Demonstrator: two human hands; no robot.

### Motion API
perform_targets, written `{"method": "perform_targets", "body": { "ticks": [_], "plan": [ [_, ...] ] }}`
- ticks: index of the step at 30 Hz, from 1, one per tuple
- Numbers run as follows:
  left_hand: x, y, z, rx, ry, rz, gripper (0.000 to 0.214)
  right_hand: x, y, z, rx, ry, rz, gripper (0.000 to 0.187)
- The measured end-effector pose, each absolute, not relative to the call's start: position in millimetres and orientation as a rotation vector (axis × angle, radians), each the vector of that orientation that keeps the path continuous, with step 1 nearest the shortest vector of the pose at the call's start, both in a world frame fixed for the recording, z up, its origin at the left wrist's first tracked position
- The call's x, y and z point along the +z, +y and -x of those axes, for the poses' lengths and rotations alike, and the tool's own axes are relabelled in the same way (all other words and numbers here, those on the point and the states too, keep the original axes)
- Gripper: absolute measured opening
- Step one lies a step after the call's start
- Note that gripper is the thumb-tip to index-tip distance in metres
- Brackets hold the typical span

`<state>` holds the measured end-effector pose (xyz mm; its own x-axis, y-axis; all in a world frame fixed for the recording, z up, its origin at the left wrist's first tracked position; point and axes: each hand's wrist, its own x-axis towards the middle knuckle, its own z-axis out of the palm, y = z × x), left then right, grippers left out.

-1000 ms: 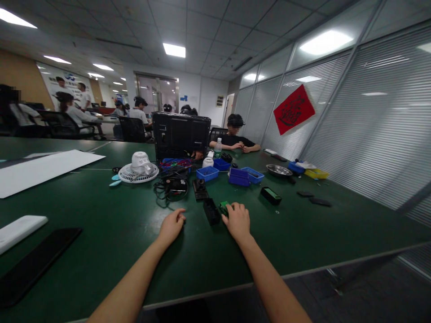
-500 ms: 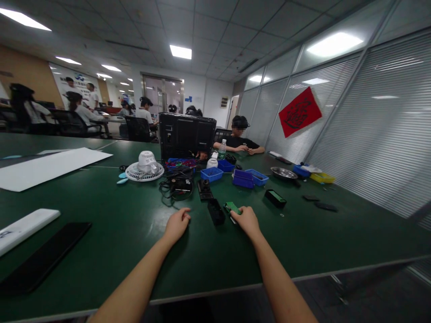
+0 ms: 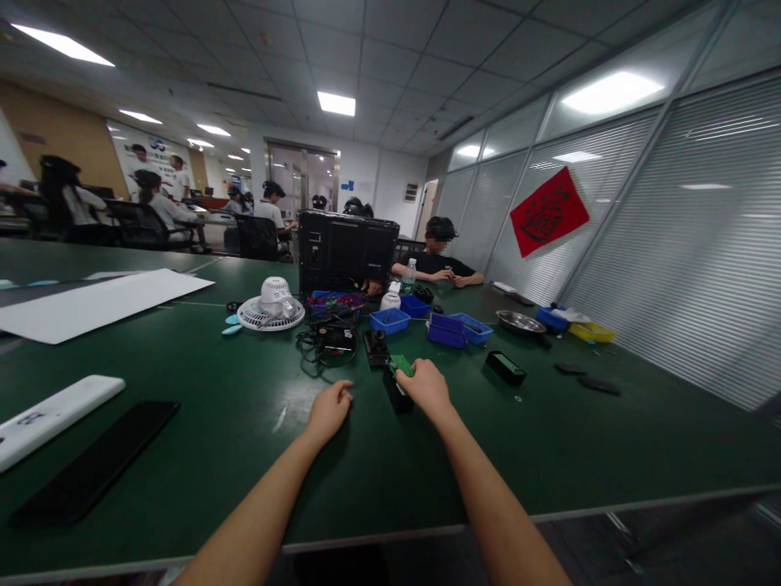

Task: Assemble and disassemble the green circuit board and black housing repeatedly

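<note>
Broadly, the table (image 3: 359, 488) fills the lower part of the frame, and the work sits near its centre. The left hand (image 3: 329, 409) lies there, just left of the middle, fingers loosely curled and a little apart, nothing in it. The right hand (image 3: 425, 387), right of the middle, is clamped by thumb and fingers on the near end of the board (image 3: 402, 365). Below this hand, partly hidden by it, stands the case (image 3: 399, 402), with the board over its upper end, seemingly tilted; whether the two touch, I cannot tell. To handle this well, I would keep the hold on the board's edges, off the parts on its face, and line its long side up with the case before putting any pressure on it. The idle hand would do better steadying the case, which looks light enough to slide. Against the picture half a second ago, the board has moved from the right of the case to over it, the right hand with it, covering more of the case; the left hand's pose is much the same.
</note>
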<state>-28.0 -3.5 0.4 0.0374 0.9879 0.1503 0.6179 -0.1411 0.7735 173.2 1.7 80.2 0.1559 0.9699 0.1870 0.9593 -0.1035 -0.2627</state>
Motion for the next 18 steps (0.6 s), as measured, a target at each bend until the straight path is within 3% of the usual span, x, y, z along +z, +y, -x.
{"method": "perform_targets", "body": {
  "ticks": [18],
  "plan": [
    [-5, 0, 28, 0.955, 1.598, -1.846, 0.033, 68, 3, -164, 0.014, -1.868, 2.23, 0.045]
  ]
}}
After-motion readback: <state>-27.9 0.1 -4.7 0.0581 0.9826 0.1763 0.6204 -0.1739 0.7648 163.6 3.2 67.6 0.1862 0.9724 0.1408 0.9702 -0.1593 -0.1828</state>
